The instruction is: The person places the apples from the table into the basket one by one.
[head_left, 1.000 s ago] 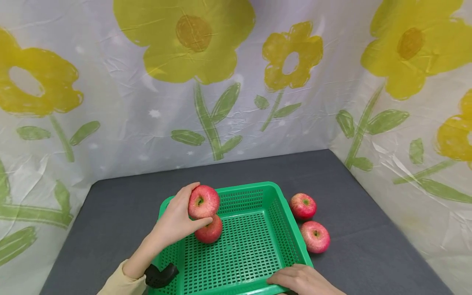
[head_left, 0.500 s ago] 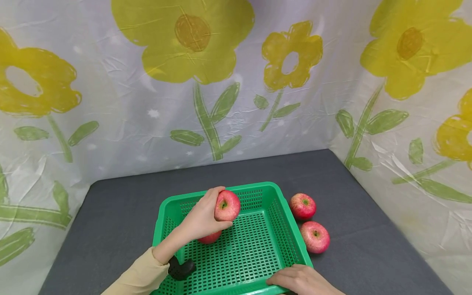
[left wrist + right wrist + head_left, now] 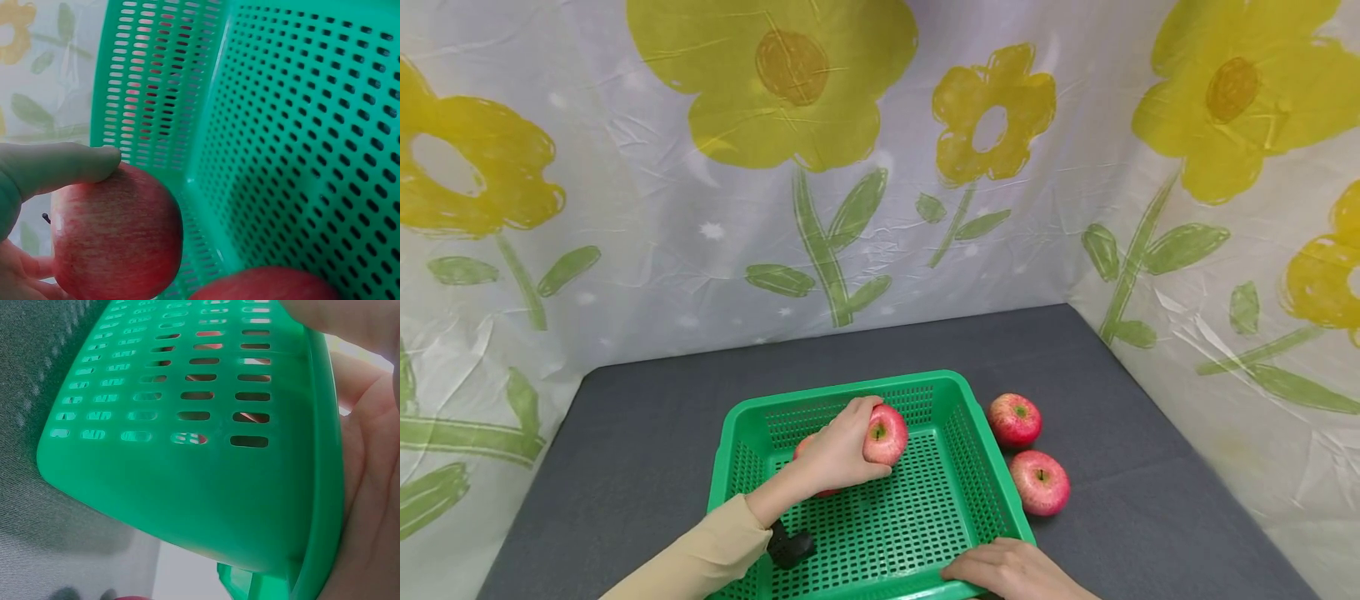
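In the head view, my left hand (image 3: 842,452) holds a red apple (image 3: 887,437) above the floor of the green plastic basket (image 3: 880,527). The thumb lies along one side of that apple in the left wrist view, with fingers on the far side. A second apple (image 3: 269,289) sits in the basket, mostly hidden behind my left hand in the head view. At the basket's near right corner, my right hand (image 3: 1006,568) grips the rim, thumb and fingers on either side of it in the right wrist view.
Two more apples, one farther back (image 3: 1016,420) and one nearer (image 3: 1041,482), stand on the dark cloth-covered table (image 3: 1150,500) just right of the basket. A flower-printed curtain (image 3: 700,208) closes off the back and sides. A black device (image 3: 792,547) is at my left wrist.
My left hand has carried its apple rightward and down into the basket, passing over and covering the second apple. My right hand has stayed on the rim.
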A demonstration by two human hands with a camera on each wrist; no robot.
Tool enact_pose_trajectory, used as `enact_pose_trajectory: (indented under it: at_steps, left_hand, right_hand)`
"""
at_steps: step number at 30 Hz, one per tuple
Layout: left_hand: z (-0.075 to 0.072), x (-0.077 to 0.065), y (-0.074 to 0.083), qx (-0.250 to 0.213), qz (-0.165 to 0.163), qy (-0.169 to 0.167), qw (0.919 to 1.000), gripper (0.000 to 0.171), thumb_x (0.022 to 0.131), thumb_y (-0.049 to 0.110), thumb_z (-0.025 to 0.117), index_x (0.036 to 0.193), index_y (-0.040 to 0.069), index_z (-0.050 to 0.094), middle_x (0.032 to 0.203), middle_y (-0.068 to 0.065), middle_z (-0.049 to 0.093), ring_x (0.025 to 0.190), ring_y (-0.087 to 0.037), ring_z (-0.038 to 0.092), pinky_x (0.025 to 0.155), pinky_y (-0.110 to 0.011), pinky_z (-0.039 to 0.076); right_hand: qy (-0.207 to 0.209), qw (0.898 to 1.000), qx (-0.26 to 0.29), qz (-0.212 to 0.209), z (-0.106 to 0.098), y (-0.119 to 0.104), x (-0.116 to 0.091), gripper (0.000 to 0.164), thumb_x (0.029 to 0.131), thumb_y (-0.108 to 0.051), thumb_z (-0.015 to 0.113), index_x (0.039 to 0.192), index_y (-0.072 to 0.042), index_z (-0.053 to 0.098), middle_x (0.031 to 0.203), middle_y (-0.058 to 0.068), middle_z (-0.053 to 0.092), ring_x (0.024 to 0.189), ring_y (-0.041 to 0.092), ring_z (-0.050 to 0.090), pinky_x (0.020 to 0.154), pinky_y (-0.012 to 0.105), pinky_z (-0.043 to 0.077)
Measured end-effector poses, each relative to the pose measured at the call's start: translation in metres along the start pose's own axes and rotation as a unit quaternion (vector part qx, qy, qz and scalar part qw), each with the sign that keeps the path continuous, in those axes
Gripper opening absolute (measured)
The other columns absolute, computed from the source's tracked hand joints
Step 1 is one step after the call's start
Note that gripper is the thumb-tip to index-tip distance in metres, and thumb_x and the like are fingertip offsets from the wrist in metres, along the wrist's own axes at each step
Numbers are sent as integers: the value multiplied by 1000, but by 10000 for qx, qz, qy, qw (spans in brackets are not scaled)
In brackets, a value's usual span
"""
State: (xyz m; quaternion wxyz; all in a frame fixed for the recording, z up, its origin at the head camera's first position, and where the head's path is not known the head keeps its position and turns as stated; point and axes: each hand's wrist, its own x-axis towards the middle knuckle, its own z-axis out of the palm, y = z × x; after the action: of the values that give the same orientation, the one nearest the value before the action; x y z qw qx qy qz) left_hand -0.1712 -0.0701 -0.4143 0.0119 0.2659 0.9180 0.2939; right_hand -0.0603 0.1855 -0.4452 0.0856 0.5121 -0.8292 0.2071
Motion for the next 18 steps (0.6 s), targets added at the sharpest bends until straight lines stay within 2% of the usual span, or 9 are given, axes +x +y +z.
enact_pose_trajectory:
  at_steps: [5,18]
  left_hand:
    - [7,4,-1,152,-57,-155,9997,85,62,33,78,129,2,35,116,-9,45,91,-20,52,62,-33,47]
    - [21,13,-9,284,-144,-368,9988,85,62,34,78,128,0,35,113,-13,47,89,-22,53,60,-32,47]
  right_hand:
    - [-22,10000,76,48,0,0,0,30,83,-39,59,107,-23,58,99,-15,58,88,-4,53,72,10,38]
    - [37,9999,-119,-76,1,1,0,30,83,-39,58,106,-21,59,99,-16,58,88,-4,52,72,10,38]
